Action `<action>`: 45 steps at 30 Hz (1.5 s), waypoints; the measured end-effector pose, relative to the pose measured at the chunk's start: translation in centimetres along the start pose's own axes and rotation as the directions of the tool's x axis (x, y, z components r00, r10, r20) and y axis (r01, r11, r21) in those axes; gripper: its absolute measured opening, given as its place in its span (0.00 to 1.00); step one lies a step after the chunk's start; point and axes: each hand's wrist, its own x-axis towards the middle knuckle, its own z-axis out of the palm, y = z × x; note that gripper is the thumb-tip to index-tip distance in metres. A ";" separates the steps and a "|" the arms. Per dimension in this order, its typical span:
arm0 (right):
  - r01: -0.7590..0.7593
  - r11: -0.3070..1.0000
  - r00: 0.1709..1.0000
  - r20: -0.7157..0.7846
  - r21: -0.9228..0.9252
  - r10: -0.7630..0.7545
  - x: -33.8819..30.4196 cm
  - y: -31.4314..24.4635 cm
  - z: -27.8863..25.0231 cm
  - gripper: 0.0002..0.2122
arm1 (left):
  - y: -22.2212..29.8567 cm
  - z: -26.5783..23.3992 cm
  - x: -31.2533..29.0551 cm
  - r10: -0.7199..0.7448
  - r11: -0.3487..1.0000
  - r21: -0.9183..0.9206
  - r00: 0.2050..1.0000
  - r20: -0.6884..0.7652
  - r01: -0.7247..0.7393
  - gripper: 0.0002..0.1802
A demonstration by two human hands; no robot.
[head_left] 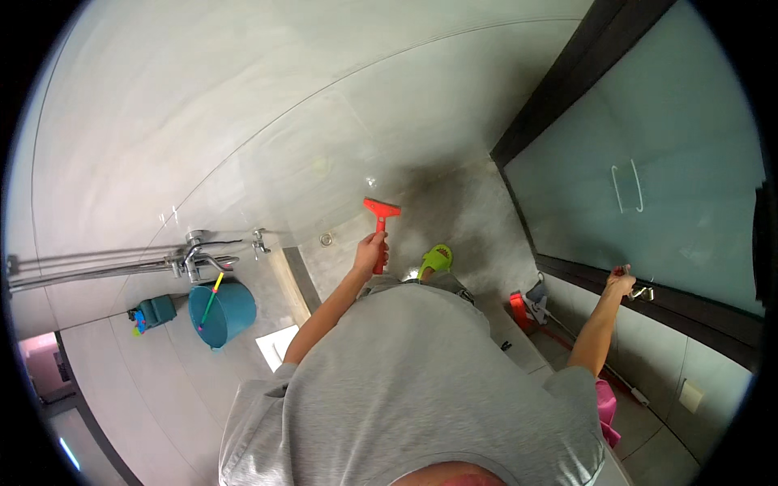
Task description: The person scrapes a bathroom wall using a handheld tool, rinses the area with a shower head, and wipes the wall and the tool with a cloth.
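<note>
A red scraper (382,212) with a wide flat head is held by its handle in my left hand (370,253), whose fingers are wrapped round it. The head points away from me, above the grey floor. Out to the right, my right hand (621,283) is closed at the metal handle (643,293) on the dark frame of a frosted glass door (648,154). Part of that handle is hidden by my fingers.
A blue bucket (235,312) with a coloured stick in it stands at the left, below wall taps (194,257). A floor drain (326,239) lies left of my green slipper (438,257). Cleaning tools (531,306) and a pink object (606,409) sit by the right wall.
</note>
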 end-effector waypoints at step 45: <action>0.638 0.769 -0.540 0.734 0.037 0.412 -47.0 14.2 22.0 0.10 | 13.9 18.5 -1.0 0.689 0.703 0.177 0.598 -0.409 -0.689 0.24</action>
